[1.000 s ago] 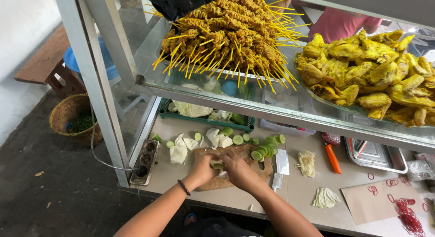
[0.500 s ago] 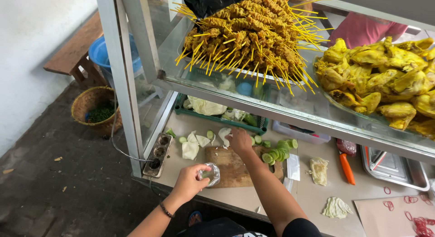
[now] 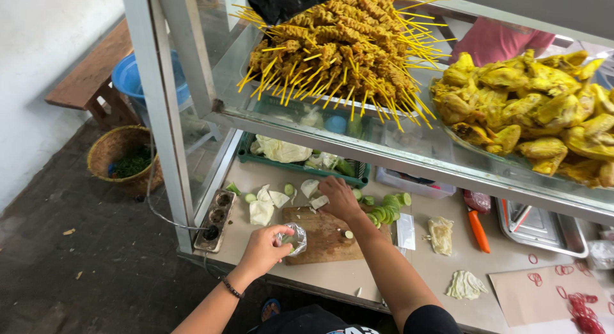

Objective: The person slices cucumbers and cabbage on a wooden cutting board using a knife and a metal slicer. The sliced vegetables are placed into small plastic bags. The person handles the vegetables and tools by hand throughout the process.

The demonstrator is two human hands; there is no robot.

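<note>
At the board's [image 3: 323,235] nine o'clock edge, the left hand [image 3: 265,248] cups a small clear bag [image 3: 294,237], limp and slippery, probably best gripped at its mouth. The right hand [image 3: 339,198], at twelve o'clock, pinches a light, soft cabbage piece [image 3: 318,201].

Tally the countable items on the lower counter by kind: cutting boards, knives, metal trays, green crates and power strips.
Wooden cutting board: 1
Orange-handled knife: 1
Metal tray: 1
Green crate: 1
Power strip: 1
Total: 5
The left hand holds a small clear bag; the right hand reaches to the cabbage pieces.
</note>
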